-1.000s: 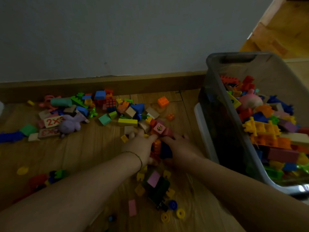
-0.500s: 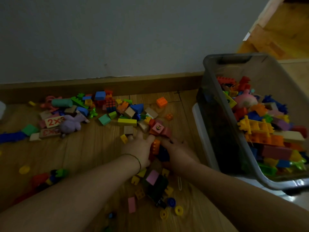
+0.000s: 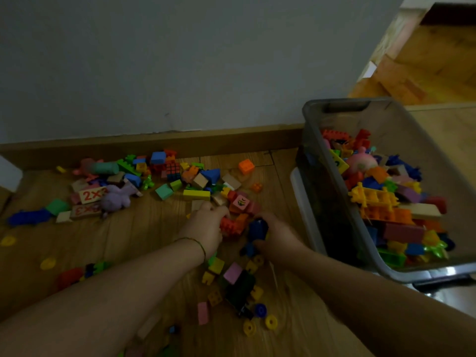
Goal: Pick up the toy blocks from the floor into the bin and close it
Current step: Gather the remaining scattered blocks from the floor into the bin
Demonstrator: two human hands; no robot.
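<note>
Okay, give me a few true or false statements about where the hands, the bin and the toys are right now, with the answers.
1. The bin has no lid on and holds many blocks. True.
2. The left hand lies flat and holds nothing. False: its fingers curl round red and orange blocks.
3. The right hand grips a dark blue block. True.
4. The purple plush toy lies inside the bin. False: it lies on the floor, left of both hands.
</note>
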